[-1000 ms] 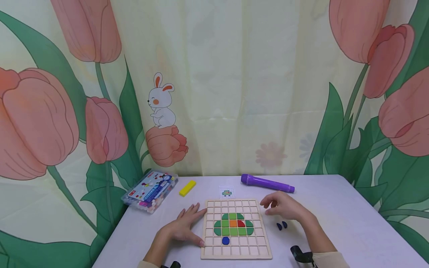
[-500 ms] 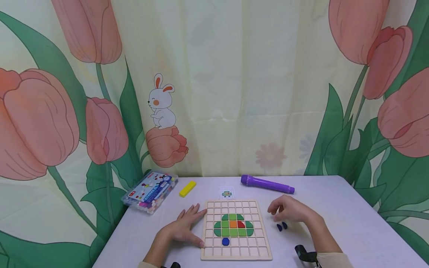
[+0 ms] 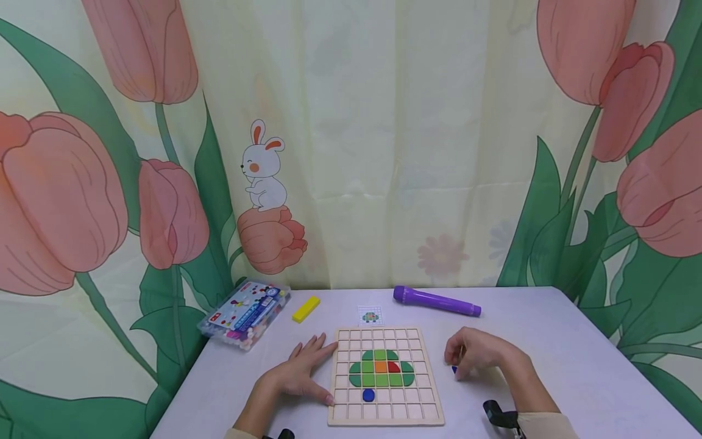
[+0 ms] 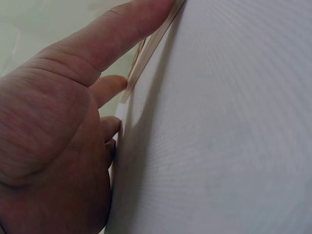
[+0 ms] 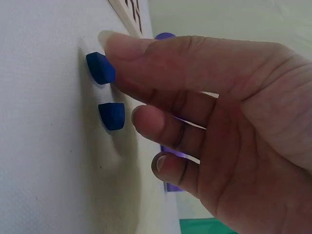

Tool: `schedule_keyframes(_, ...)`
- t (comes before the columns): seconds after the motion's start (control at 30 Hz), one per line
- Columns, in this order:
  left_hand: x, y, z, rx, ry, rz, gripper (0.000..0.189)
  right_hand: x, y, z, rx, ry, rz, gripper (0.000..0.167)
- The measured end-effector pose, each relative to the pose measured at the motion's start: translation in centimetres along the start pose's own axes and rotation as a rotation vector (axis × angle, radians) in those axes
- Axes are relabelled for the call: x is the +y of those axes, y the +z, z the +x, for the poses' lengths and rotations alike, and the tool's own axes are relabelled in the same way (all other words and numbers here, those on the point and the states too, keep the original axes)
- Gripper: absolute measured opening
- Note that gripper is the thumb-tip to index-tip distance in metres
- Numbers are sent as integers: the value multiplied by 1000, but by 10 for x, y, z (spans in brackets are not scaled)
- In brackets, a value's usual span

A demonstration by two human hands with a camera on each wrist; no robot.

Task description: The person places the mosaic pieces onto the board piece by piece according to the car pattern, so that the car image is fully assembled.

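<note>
A square wooden grid board [image 3: 386,414] lies on the table with flat green, orange and red pieces [image 3: 381,367] set in its cells. One round blue piece [image 3: 368,395] sits below them. My left hand [image 3: 298,372], fingers spread, rests on the table and touches the board's left edge; in the left wrist view its thumb [image 4: 112,36] meets the wooden rim. To the right of the board, my right hand [image 3: 477,352] pinches a small blue half-round piece [image 5: 100,68] between thumb and index finger at the tabletop. A second blue half-round piece [image 5: 112,116] lies beside it, under the other fingers.
A small pattern card [image 3: 370,315] lies just behind the board. A purple microphone-shaped stick [image 3: 437,301] is at the back right. At the back left are a yellow block [image 3: 306,309] and a clear plastic box [image 3: 244,314] with a printed lid. A tulip-print curtain [image 3: 356,152] hangs behind.
My right hand has moved right and down from beside the board's edge to the blue half-round pieces, and its thumb and index finger have closed on one. The left hand stays still.
</note>
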State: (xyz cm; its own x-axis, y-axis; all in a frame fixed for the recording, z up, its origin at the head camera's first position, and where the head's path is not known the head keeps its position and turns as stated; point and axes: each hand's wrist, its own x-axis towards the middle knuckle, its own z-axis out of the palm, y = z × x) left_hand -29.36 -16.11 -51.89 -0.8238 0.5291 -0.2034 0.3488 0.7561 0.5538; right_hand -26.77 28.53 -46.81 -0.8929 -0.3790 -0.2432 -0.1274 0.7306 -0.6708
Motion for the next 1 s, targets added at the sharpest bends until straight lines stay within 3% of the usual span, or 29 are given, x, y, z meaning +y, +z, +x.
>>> schedule_keyframes(0.47,-1,0,0,-1,-2,-9,115,4,4,2,56,11,-2,23)
schedule_keyframes(1.0,0,-1,0,-5,-5,-15,115,5,5,5,32,-77,8,17)
